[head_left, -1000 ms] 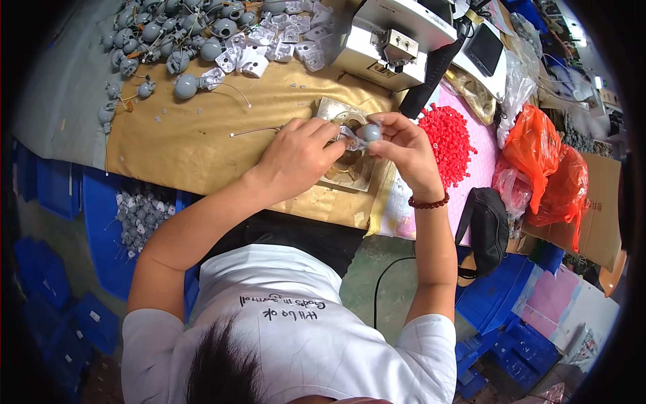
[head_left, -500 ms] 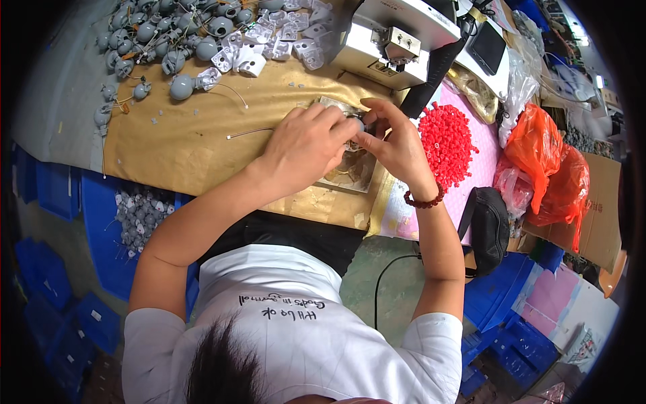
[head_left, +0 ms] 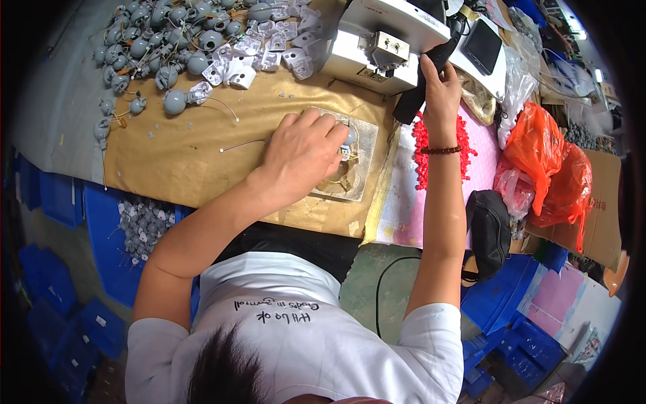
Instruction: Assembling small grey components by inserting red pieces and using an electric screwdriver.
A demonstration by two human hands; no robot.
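Observation:
My left hand rests on a worn square pad on the brown-paper bench, its fingers closed over a small grey part that shows only at the fingertips. My right hand has reached up and back and grips a black handle hanging beside a white machine. A bead bracelet sits on that wrist. A pile of small red pieces lies just under the right forearm on a pink sheet.
Several grey round parts with wires and white brackets crowd the bench's far left. Orange plastic bags and a black pouch sit to the right. Blue bins, one holding small grey parts, stand below the bench edge.
My right hand left the small grey part and moved up to the black handle by the white machine. My left hand stayed on the pad with the part.

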